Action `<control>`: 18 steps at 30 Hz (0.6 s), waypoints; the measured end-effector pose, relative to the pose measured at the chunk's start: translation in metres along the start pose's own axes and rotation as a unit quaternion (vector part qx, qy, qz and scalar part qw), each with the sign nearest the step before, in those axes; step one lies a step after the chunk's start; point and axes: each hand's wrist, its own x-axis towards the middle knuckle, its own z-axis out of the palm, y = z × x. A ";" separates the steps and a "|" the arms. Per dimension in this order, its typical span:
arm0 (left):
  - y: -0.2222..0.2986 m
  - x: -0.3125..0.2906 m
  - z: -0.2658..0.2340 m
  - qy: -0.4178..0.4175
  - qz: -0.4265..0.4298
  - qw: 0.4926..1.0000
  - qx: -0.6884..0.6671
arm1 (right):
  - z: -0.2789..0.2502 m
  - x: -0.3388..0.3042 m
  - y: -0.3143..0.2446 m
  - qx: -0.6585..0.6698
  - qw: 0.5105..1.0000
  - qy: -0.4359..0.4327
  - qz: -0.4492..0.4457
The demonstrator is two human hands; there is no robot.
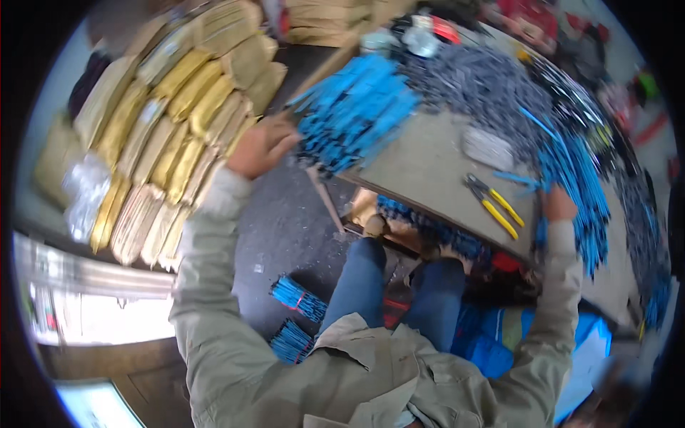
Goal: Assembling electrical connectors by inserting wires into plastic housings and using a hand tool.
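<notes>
The blue strips I am watching lie in two heaps on the table (428,153). The left heap (357,107) sits at the far left corner, its pieces mostly lined up one way with dark ends toward the near edge; I take that lining-up as a way to keep them easy to gather. The right heap (581,192) hangs partly over the near edge, perhaps so that it stays within reach.

I see the left hand (265,146) just beside the left heap, fingers curled in; blur keeps me from telling whether they pinch a strip. The right hand (559,203) is against the right heap's left side, its fingers partly lost among the strips. One short blue strip (515,177) points left from it, but I cannot tell whether the fingers press on it.

Between the heaps, I make out pliers (492,205) with yellow handles toward me, which I judge suits a quick pick-up, and beyond them a clear pack (489,148). A grey pile (471,85) spreads along the far side, probably pushed back to leave working room.

Below, two blue bundles (298,298) lie on the floor (267,228), the farther one banded in red, likely to keep its pieces together. Farther left, I see brown and yellow parcels (171,143) packed in rows, presumably to save space.
</notes>
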 end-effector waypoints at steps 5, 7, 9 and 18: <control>0.029 -0.038 0.000 0.059 -0.083 0.992 -0.075 | 0.015 0.017 0.004 0.092 0.991 0.091 0.014; 0.043 -0.056 0.005 0.124 -0.055 0.988 -0.077 | -0.013 0.007 -0.008 0.206 0.971 0.117 0.030; 0.064 -0.059 0.024 0.124 -0.092 0.965 -0.211 | -0.014 -0.001 -0.002 0.374 0.918 0.131 0.018; 0.187 -0.009 0.142 -0.037 -0.103 0.820 -0.562 | -0.026 -0.028 -0.028 0.742 0.667 0.022 0.066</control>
